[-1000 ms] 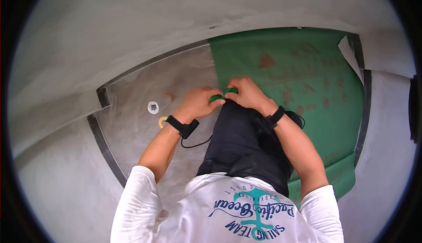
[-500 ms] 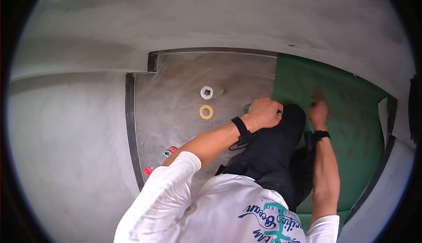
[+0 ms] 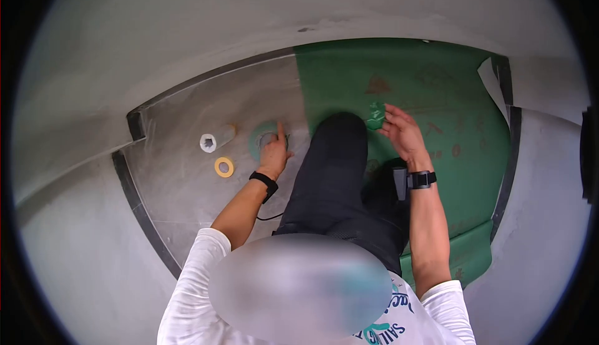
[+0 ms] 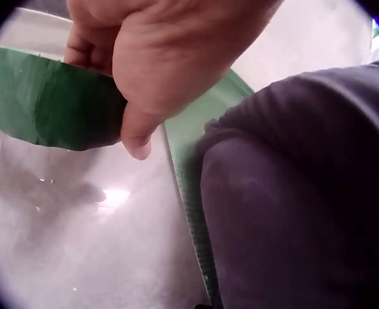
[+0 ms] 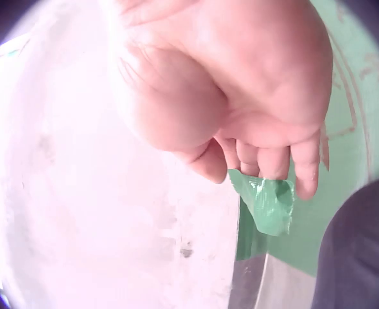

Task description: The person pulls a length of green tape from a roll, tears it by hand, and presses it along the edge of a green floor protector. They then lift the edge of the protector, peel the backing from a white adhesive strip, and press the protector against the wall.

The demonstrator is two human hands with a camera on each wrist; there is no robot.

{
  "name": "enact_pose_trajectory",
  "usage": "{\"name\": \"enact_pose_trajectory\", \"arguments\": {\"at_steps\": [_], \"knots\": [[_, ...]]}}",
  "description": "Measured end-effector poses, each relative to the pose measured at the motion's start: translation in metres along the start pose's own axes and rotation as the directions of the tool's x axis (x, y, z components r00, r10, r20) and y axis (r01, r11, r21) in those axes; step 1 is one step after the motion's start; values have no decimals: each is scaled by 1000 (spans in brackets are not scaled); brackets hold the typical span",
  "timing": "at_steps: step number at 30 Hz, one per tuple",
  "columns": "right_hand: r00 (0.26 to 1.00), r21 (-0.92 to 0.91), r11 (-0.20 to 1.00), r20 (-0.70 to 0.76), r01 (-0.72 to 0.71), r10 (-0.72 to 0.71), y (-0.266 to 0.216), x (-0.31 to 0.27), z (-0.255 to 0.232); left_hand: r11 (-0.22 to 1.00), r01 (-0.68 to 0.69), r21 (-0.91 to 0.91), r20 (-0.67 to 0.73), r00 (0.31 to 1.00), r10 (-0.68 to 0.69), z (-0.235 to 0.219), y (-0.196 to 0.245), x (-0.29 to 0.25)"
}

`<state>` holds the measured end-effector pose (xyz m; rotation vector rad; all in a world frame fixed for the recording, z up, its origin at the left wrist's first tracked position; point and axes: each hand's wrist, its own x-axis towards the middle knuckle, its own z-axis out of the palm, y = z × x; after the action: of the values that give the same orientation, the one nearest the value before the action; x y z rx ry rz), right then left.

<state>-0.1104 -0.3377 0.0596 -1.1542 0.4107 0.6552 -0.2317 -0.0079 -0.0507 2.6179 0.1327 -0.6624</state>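
Note:
My left hand (image 3: 273,156) is low over the grey floor, to the left of the bent knee. It holds a roll of green tape (image 4: 54,100), its fingers at the roll's hole and the index finger stretched along one side in the head view. The thumb hangs beside the roll in the left wrist view. Raised over the green mat (image 3: 340,76), my right hand (image 3: 404,134) pinches a short, crumpled piece of green tape (image 5: 270,206) between thumb and fingers. That piece juts out past the fingertips.
A white-ended roll (image 3: 215,142) and a yellow tape roll (image 3: 224,167) lie on the grey floor left of my left hand. The dark-trousered knee (image 3: 340,133) stands between the hands. Grey walls (image 3: 68,176) close in the space, and red marks cover the mat.
The hands were together over the knee, both on green tape, then parted. The left has moved left with the tape roll; the right now holds a loose piece. The head view has swung.

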Motion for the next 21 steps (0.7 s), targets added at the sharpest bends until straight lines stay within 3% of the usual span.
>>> {"name": "enact_pose_trajectory", "arguments": {"at_steps": [2,4,6,7,9,10,12,14,16,17,18,19,20,21], "knots": [[997,120,993,75,5,-15,3,0,10,1000,7,-19,-22,1000,-8,-17,5,-2],[990,144,990,137,7,-27,7,-2,30,999,43,-24,-51,998,-44,-65,21,-10],[975,159,987,219,2,-38,10,-4,53,839,-2,-544,16,1000,13,-112,57,-8],[967,140,990,256,-19,-17,11,-6,63,842,4,-539,6,1000,-2,-115,67,-3],[958,78,996,286,-38,15,12,-11,82,471,-8,-882,42,995,95,-117,83,6],[955,80,996,296,-36,11,13,-13,86,476,-12,-879,35,995,90,-118,86,8],[964,-87,996,261,-34,55,14,-15,91,223,218,-950,260,948,182,-119,91,12],[967,-91,995,246,-39,60,16,-14,95,219,240,-946,274,951,140,-110,96,13],[989,-384,923,128,-18,73,22,-7,98,291,39,-956,38,999,-7,-93,97,14],[994,-497,868,102,19,37,25,1,100,291,38,-956,39,999,-4,-89,100,14],[994,-496,868,99,19,35,26,8,100,408,-101,-907,-133,990,-53,-86,103,15],[998,-790,613,-8,27,-55,26,15,100,524,-222,-823,-305,949,-78,-83,105,16],[981,-963,268,-75,-25,-180,26,24,98,524,-223,-822,-303,950,-71,-92,104,20],[981,-939,331,-146,-96,-130,26,34,75,542,-146,-828,-269,951,-155,-111,99,24]]}}
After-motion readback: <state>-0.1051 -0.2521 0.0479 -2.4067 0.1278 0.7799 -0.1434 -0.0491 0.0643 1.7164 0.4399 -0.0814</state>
